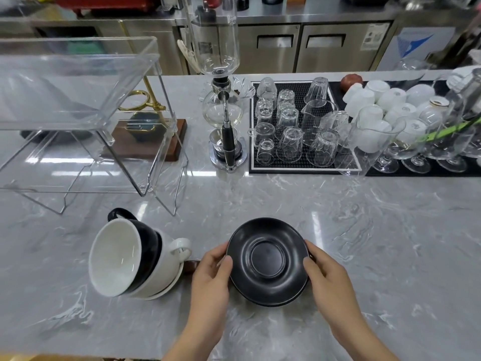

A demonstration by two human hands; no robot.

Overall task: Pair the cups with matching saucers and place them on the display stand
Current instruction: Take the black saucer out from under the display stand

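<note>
A black saucer (268,259) is held tilted just above the marble counter, with another black saucer's edge showing beneath it. My left hand (212,274) grips its left rim and my right hand (328,280) grips its right rim. To the left, nested cups lean on their side on a white saucer (166,289): a white cup (114,256) in front, a black cup (149,246) behind it, and another white cup (171,254) with its handle pointing right. The clear acrylic display stand (78,100) stands at the back left with nothing on its shelves.
A glass siphon coffee maker (225,121) stands behind the saucers. A black mat (304,169) at the right carries several upturned glasses, with white cups (390,100) and stemmed glasses beyond. A wooden-based brass dripper stand (153,136) sits behind the display stand.
</note>
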